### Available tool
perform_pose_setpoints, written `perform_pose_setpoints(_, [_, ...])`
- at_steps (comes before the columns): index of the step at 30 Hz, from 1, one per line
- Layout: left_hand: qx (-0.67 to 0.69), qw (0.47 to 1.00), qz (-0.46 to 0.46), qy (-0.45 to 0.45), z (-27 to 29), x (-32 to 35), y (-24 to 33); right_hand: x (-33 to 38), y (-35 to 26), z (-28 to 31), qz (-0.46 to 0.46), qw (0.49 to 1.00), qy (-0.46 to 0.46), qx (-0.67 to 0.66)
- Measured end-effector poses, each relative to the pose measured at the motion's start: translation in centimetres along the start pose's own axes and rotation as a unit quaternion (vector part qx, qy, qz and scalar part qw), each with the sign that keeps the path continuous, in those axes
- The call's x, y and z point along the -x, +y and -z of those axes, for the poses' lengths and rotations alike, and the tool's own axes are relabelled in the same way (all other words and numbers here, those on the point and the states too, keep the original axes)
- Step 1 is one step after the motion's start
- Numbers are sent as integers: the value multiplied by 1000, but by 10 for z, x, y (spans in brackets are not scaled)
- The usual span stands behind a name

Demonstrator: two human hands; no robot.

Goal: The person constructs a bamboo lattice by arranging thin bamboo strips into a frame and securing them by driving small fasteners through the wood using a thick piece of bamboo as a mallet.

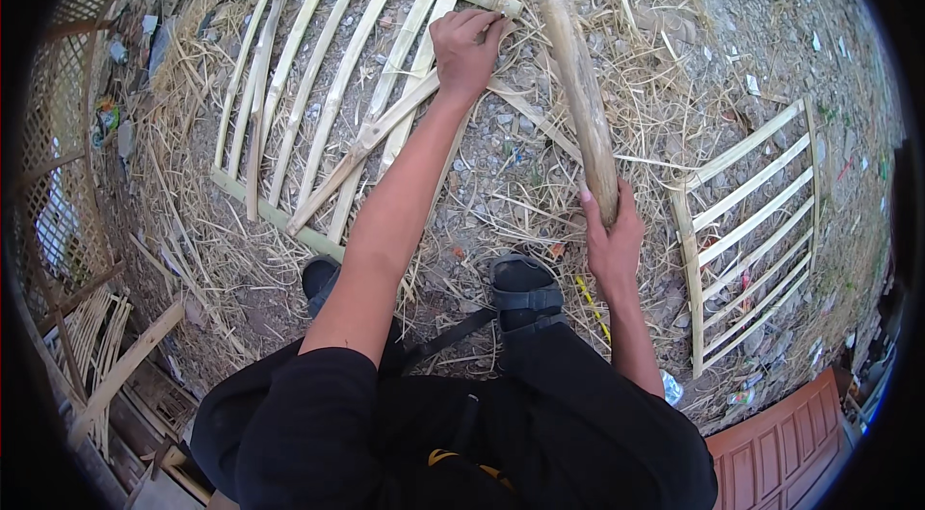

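Bamboo slat frame [337, 96] lies on the straw-strewn ground [491, 183] to our left, its near rail ending just beside our left sandal [320, 281], while a smaller slatted frame [756, 218] lies well apart to the right. Our right hand [615, 242] grips the near end of a thick wooden club [581, 91], which slants away from us between the two frames. Farther off, our left hand [464, 50] is at the larger frame's far right corner, fingers bent, though we cannot tell whether they pinch anything.
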State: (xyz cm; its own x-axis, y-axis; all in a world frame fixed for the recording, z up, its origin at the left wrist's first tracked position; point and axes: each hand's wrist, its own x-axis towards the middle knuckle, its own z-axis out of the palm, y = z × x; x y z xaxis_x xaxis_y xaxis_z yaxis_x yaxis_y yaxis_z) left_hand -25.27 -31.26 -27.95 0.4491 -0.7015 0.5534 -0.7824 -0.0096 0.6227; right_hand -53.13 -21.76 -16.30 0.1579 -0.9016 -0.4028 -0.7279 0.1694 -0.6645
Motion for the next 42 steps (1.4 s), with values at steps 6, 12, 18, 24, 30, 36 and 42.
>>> perform_pose_setpoints(6, [-11, 1000, -4, 23, -3, 1, -1, 5, 36, 1, 19, 988, 140, 63])
perform_pose_setpoints(12, [-33, 998, 36, -30, -5, 1, 6, 4, 49, 6, 13, 976, 170, 132])
perform_pose_setpoints(18, [-30, 997, 65, -39, -4, 1, 1, 1, 45, 2, 54, 975, 120, 177])
perform_pose_setpoints(24, [-32, 993, 86, -76, -12, -3, 7, -2, 60, 8, 72, 974, 130, 174])
perform_pose_setpoints(30, [-41, 993, 98, -56, -7, -4, 6, -1, 55, 7, 79, 976, 116, 166])
perform_pose_setpoints(36, [-17, 985, 135, -102, -2, -10, 9, -1, 59, 8, 84, 977, 110, 165])
perform_pose_setpoints(42, [-12, 994, 91, -56, 9, -31, 21, 0, 60, 14, 84, 979, 103, 154])
